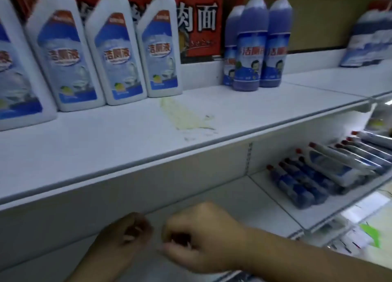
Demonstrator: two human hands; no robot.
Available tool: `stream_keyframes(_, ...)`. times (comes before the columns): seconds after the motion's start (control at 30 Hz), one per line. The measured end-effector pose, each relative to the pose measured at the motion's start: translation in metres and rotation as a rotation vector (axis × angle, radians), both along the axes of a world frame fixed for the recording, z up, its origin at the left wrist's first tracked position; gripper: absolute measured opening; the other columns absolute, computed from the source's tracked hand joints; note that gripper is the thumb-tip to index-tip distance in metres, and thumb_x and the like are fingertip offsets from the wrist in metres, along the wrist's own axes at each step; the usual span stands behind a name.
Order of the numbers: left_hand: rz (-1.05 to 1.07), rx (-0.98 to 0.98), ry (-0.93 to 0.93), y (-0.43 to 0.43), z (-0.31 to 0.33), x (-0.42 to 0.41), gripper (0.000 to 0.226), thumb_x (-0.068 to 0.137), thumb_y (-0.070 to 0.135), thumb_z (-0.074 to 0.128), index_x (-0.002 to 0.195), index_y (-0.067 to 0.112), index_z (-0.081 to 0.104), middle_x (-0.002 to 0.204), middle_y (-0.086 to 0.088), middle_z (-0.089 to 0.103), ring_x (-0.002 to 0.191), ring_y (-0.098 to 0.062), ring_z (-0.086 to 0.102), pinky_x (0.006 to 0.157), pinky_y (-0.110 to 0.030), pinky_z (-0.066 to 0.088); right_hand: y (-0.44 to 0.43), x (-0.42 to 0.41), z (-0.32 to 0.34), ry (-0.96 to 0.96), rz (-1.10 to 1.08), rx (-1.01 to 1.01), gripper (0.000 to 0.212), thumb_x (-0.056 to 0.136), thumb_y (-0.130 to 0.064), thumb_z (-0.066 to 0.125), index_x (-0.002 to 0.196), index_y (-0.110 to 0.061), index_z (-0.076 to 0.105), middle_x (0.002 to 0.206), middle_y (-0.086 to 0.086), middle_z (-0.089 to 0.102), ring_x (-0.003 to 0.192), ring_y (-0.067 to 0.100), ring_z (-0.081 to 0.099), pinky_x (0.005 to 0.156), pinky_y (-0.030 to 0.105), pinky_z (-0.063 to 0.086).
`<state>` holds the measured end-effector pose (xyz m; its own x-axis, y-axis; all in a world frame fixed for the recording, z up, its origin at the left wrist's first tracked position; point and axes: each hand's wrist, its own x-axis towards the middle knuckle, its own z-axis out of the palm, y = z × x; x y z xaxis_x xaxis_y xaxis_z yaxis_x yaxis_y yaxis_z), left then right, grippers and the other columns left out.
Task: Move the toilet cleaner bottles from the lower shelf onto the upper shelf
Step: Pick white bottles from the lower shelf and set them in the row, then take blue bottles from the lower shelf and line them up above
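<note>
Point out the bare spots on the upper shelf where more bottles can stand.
The upper shelf is bare between the white bottles and the purple bottles, though a yellowish stain lies there. The whole front strip is also free, as is the stretch right of the purple bottles. The left rear is crowded.

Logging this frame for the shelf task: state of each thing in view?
White bottles: upright in a row, upper shelf, left.
Purple bottles: upright, clustered, upper shelf, middle.
Lower bottles: lying on their sides, lower shelf, right.
Upper shelf: yellowish stain beside the white bottles.
Left hand: curled, empty, under the upper shelf.
Right hand: curled, empty, beside the left.
</note>
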<state>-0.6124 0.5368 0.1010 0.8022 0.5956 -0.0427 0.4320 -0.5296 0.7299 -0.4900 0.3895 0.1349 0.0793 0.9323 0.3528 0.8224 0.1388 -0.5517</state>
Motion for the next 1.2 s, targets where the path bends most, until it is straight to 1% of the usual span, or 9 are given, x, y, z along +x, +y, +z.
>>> stream_keyframes(0.03,-0.007,0.002,0.031,0.0,-0.014,0.018,0.003,0.083,0.037,0.063,0.08,0.037,0.064,0.09,0.011,0.068,0.092,-0.002,0.063,0.067,-0.009,0.042,-0.006,0.015,-0.024,0.031,-0.2,-0.107,0.02,0.091,-0.031,0.057,0.09,-0.013,0.066,0.085,0.008,0.068,0.08,0.023,0.062,0.07,0.023,0.048)
stream_keyframes(0.1,-0.132,0.042,0.198,-0.01,-0.037,0.061,0.026,0.087,0.04,0.059,0.112,0.031,0.057,0.121,0.008,0.055,0.113,-0.012,0.055,0.08,-0.02,0.04,-0.032,0.051,-0.076,0.184,-0.597,-0.38,0.035,0.091,-0.039,0.052,0.119,-0.019,0.056,0.114,0.006,0.063,0.103,0.025,0.059,0.086,0.031,0.047)
stream_keyframes(0.17,-0.221,0.062,0.225,-0.03,-0.055,0.111,0.046,0.089,0.041,0.056,0.131,0.025,0.047,0.137,0.004,0.044,0.122,-0.018,0.049,0.093,-0.022,0.04,-0.074,0.075,-0.112,0.241,-0.831,-0.566,0.055,0.091,-0.043,0.051,0.139,-0.019,0.039,0.135,0.008,0.05,0.121,0.026,0.049,0.098,0.031,0.04)
stream_keyframes(0.27,-0.372,0.065,0.26,-0.078,-0.072,0.169,0.059,0.088,0.04,0.055,0.141,0.022,0.038,0.146,-0.005,0.041,0.127,-0.025,0.047,0.106,-0.039,0.039,-0.147,0.091,-0.137,0.268,-1.044,-0.714,0.059,0.087,-0.043,0.054,0.14,-0.022,0.039,0.134,0.009,0.05,0.121,0.026,0.049,0.098,0.034,0.042)
stream_keyframes(0.4,-0.607,-0.058,0.38,-0.157,-0.086,0.208,0.065,0.09,0.042,0.054,0.146,0.024,0.027,0.152,-0.006,0.032,0.135,-0.023,0.037,0.108,-0.032,0.032,-0.228,0.11,-0.145,0.298,-1.322,-0.725,0.048,0.081,-0.049,0.05,0.121,-0.023,0.056,0.123,0.01,0.059,0.109,0.027,0.056,0.088,0.035,0.05)
stream_keyframes(0.67,-0.734,0.066,0.401,-0.286,-0.081,0.268,0.049,0.088,0.041,0.057,0.132,0.023,0.045,0.137,-0.001,0.051,0.12,-0.017,0.05,0.088,-0.023,0.038,-0.352,0.148,-0.124,0.37,-1.394,-0.672,0.042,0.09,-0.036,0.05,0.126,-0.014,0.053,0.13,0.011,0.056,0.118,0.028,0.053,0.091,0.031,0.045)
stream_keyframes(0.83,-0.761,0.105,0.455,-0.368,-0.081,0.309,0.063,0.088,0.045,0.053,0.143,0.022,0.035,0.144,-0.001,0.044,0.126,-0.018,0.046,0.1,-0.028,0.039,-0.443,0.192,-0.13,0.421,-1.476,-0.536,0.048,0.086,-0.045,0.051,0.127,-0.02,0.055,0.131,0.005,0.057,0.116,0.025,0.055,0.087,0.029,0.045)
stream_keyframes(1.07,-0.769,0.196,0.512,-0.431,-0.077,0.365,0.06,0.088,0.043,0.054,0.14,0.02,0.037,0.139,-0.003,0.049,0.122,-0.021,0.049,0.1,-0.032,0.042,-0.521,0.239,-0.143,0.483,-1.438,-0.635,0.043,0.088,-0.042,0.05,0.125,-0.019,0.054,0.125,0.003,0.058,0.111,0.02,0.057,0.075,0.026,0.039)
stream_keyframes(1.2,-0.798,0.123,0.467,-0.466,-0.081,0.421,0.06,0.088,0.041,0.056,0.141,0.021,0.037,0.142,-0.001,0.046,0.125,-0.019,0.047,0.103,-0.034,0.04,-0.545,0.282,-0.152,0.512,-1.398,-0.689,0.047,0.089,-0.046,0.048,0.129,-0.021,0.05,0.132,0.0,0.055,0.118,0.018,0.052,0.083,0.026,0.04)
